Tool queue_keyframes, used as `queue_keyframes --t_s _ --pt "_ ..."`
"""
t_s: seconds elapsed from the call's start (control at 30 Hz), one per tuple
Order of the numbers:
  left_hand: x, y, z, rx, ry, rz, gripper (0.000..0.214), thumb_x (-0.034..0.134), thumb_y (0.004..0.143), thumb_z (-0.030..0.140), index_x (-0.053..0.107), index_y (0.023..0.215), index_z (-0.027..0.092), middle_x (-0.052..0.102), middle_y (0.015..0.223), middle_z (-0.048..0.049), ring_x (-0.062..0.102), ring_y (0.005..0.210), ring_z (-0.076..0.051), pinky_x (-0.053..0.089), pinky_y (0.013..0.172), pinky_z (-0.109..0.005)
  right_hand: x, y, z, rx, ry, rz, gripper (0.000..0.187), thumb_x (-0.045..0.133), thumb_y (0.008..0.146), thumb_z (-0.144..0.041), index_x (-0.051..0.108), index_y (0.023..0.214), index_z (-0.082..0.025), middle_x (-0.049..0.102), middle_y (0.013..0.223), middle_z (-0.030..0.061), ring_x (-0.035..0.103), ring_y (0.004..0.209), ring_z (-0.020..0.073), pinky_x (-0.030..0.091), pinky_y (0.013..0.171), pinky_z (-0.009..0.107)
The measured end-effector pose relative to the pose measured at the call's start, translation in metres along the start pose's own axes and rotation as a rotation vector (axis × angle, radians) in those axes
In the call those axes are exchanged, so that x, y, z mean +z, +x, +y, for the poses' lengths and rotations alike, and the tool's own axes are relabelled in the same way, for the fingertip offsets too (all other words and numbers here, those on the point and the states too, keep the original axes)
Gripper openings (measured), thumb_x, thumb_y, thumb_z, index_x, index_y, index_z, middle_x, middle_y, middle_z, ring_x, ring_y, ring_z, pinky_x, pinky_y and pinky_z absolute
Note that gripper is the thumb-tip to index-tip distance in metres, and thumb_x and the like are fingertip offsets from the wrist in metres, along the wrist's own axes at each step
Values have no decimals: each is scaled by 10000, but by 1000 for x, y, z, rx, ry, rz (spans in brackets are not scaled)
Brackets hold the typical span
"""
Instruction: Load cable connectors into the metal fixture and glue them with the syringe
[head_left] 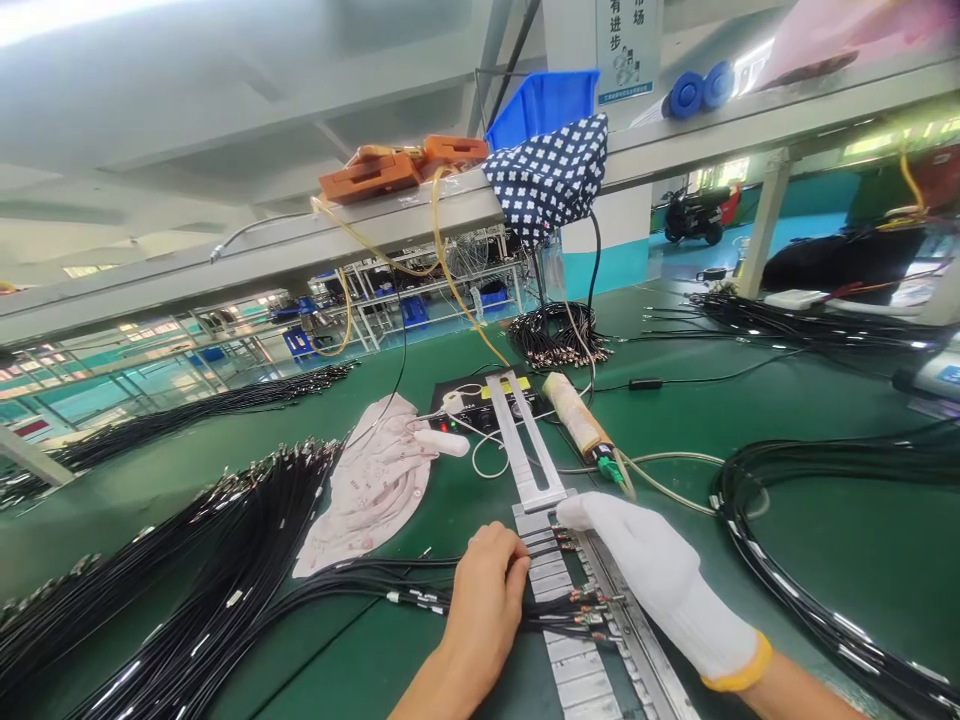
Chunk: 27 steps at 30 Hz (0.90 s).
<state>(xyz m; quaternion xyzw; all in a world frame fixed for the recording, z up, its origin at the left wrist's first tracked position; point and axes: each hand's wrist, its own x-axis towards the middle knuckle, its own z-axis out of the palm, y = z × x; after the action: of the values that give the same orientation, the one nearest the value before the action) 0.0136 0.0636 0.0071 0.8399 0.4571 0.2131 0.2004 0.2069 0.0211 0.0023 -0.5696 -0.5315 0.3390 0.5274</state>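
My bare left hand [486, 600] is closed on a black cable [541, 548], its fingers curled beside a grooved metal strip [577, 672]. More black cables run under that hand and lie across the strip, their metal connector ends [589, 607] pointing right. My right hand [660, 575], in a white glove with a yellow cuff, has its thumb and fingers pressed together at the strip's far end, over a metal rail [637, 640]. Whatever its fingertips pinch is hidden. Just beyond them a slotted metal plate [517, 460] leans on a black control box [450, 395].
Bundles of black cables lie on the green table at left [262, 530] and right [750, 500]. A pinkish cloth [382, 470] and a wrapped handheld tool [577, 415] lie near the box. Overhead, a beam [262, 245] carries orange holders [375, 175] and a blue bin [540, 105].
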Motion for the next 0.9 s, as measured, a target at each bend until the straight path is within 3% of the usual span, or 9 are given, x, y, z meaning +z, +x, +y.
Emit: queue_keyframes --t_s 0.1,0.3,0.43,0.6,0.7,0.9 --pt "1 0 0 -25 -61 -4 181 502 894 36 579 795 167 607 873 -44 553 850 -209 397 767 -323 3 -7 -2 -83 -163 -1 495 401 924 -577 780 878 -262 750 1037 50 675 1028 320 502 973 510" --pt "-1 2 -1 -56 -186 -20 182 516 870 36 640 825 161 609 870 -32 561 841 -191 394 769 -318 14 -24 0 -656 -567 -25 404 358 1061 -363 736 1021 -226 725 987 50 679 920 258 537 863 435" --pt "-3 3 -1 -48 -183 -32 186 531 892 37 655 823 158 619 873 -34 568 838 -184 408 772 -313 19 -30 -4 -826 -803 19 474 277 1085 -351 709 1032 -164 708 979 99 675 879 274 528 874 464" --pt "-5 -4 2 156 130 -33 320 420 961 41 704 883 165 632 926 -70 551 879 -214 447 777 -330 21 -30 -7 -847 -841 33 474 260 1086 -338 695 1006 -169 699 956 96 669 869 269 524 844 438" --pt "-2 -10 2 217 352 -75 367 380 928 -2 703 963 168 613 976 -81 551 902 -231 484 767 -341 22 -31 -6 -836 -893 40 466 271 1078 -348 695 1036 -158 700 975 126 663 891 295 516 855 458" --pt "3 -16 -1 201 346 -196 474 334 877 -53 667 1176 104 617 1055 -131 571 938 -245 522 830 -371 25 -29 4 -727 -801 -94 342 383 1049 -305 705 1053 -190 705 998 122 654 960 286 494 916 443"
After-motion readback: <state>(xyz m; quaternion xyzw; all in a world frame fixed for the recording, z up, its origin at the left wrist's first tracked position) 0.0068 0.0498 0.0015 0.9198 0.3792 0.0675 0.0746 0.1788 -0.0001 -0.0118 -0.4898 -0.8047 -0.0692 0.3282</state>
